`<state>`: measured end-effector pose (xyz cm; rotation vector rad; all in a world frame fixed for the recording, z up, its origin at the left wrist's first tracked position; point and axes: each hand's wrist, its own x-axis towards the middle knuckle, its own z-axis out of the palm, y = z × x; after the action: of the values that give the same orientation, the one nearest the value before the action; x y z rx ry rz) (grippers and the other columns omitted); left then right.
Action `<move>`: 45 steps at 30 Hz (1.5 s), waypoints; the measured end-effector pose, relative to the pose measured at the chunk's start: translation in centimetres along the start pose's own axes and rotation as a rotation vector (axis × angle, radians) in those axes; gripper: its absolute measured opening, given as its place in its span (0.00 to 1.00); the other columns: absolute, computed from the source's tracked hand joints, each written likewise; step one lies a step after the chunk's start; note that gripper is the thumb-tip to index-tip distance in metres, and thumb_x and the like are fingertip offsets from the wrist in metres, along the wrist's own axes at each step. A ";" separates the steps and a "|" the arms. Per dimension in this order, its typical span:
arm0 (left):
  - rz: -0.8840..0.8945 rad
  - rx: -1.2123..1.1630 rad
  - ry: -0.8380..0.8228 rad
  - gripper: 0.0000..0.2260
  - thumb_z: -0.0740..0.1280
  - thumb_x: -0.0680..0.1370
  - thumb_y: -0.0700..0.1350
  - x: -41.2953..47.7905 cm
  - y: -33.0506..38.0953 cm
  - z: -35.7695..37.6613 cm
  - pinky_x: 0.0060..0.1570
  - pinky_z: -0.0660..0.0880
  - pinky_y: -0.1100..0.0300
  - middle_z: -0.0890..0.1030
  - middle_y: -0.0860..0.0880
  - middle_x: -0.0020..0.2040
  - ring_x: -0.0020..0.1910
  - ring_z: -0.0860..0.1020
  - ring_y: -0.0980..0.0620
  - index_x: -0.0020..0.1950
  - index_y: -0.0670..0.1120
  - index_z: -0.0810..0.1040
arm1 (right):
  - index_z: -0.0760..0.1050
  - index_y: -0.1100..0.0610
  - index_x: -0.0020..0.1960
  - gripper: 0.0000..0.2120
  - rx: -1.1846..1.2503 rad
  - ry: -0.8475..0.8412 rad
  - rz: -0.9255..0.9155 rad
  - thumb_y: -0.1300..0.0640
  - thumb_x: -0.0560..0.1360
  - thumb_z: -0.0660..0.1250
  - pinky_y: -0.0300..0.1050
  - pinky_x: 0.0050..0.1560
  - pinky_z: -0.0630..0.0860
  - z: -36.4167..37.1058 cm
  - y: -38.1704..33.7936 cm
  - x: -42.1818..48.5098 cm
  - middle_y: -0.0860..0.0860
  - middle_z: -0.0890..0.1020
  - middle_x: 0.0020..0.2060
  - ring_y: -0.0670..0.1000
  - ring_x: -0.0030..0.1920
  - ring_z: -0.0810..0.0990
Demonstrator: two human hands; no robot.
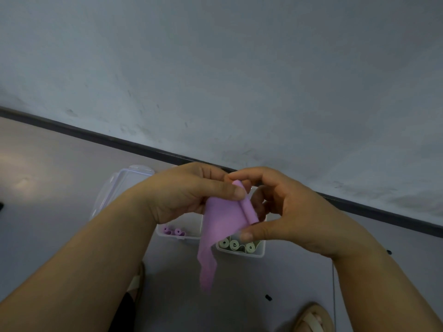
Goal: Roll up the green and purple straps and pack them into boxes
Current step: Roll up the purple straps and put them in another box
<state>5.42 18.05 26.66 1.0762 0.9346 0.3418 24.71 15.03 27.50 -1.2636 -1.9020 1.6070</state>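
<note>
Head view: left hand (pixel 191 192) and right hand (pixel 287 212) are both pinching a purple strap (pixel 223 221) in the air, one edge partly rolled, the loose tail hanging down. On the floor (pixel 287 283) below, the left box (pixel 179 236) is holding purple rolls (pixel 172 231); the right box (pixel 261 250), just beside it, is holding green rolls (pixel 235 244).

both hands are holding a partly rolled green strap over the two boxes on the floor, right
Not quite. The head view shows the strap in the left hand and right hand is purple, not green. The rest holds: it is partly rolled, above the box with purple rolls and the box with green rolls.
</note>
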 end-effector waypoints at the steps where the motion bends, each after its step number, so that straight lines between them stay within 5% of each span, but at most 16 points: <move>1: 0.001 0.003 -0.009 0.04 0.69 0.66 0.45 0.0 0.0 0.0 0.34 0.76 0.66 0.82 0.51 0.35 0.34 0.80 0.57 0.36 0.49 0.84 | 0.71 0.34 0.58 0.32 -0.009 -0.002 -0.001 0.49 0.58 0.78 0.53 0.44 0.79 0.0 0.0 -0.1 0.41 0.75 0.48 0.57 0.44 0.75; 7: 0.017 0.129 -0.028 0.08 0.74 0.67 0.50 0.0 -0.1 0.1 0.35 0.74 0.63 0.81 0.51 0.34 0.32 0.79 0.57 0.39 0.47 0.83 | 0.74 0.40 0.54 0.28 -0.023 0.049 0.010 0.54 0.59 0.79 0.50 0.41 0.78 -0.1 -0.2 -0.3 0.39 0.74 0.40 0.52 0.39 0.72; 12: 0.081 0.197 0.001 0.13 0.72 0.64 0.58 0.1 -0.3 0.1 0.57 0.74 0.49 0.84 0.50 0.40 0.44 0.80 0.51 0.39 0.50 0.85 | 0.74 0.40 0.53 0.28 -0.005 0.048 0.015 0.55 0.58 0.79 0.50 0.41 0.78 -0.1 -0.4 -0.4 0.38 0.74 0.39 0.54 0.41 0.73; 21: 0.082 0.186 0.034 0.07 0.74 0.65 0.53 0.4 -0.4 0.2 0.49 0.76 0.57 0.83 0.52 0.36 0.40 0.80 0.56 0.37 0.50 0.85 | 0.73 0.38 0.53 0.28 -0.021 0.039 0.015 0.55 0.59 0.79 0.51 0.43 0.79 -0.3 -0.3 -0.4 0.36 0.75 0.41 0.47 0.39 0.73; 26: 0.065 0.200 0.005 0.11 0.72 0.63 0.57 0.3 -0.5 0.2 0.51 0.75 0.52 0.83 0.52 0.36 0.40 0.79 0.54 0.37 0.50 0.85 | 0.73 0.40 0.53 0.28 -0.049 0.052 0.024 0.49 0.56 0.79 0.49 0.43 0.79 -0.3 -0.4 -0.4 0.38 0.75 0.41 0.44 0.38 0.72; 38: 0.040 0.212 0.039 0.11 0.75 0.61 0.56 0.6 -0.7 0.2 0.46 0.74 0.57 0.83 0.52 0.36 0.39 0.79 0.55 0.37 0.51 0.85 | 0.71 0.40 0.53 0.27 -0.092 0.073 0.014 0.55 0.60 0.79 0.44 0.44 0.79 -0.1 -0.4 -0.3 0.33 0.76 0.44 0.44 0.40 0.75; 45: 0.142 0.051 0.234 0.17 0.73 0.63 0.56 0.9 -0.8 0.2 0.58 0.76 0.49 0.85 0.44 0.46 0.51 0.81 0.44 0.44 0.45 0.84 | 0.73 0.40 0.55 0.26 0.125 0.191 0.101 0.38 0.57 0.68 0.42 0.52 0.78 0.1 0.1 0.3 0.40 0.81 0.49 0.42 0.49 0.80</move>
<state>5.98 18.14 25.56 1.1694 1.0818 0.5728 24.53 15.17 27.34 -1.4246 -1.6224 1.5650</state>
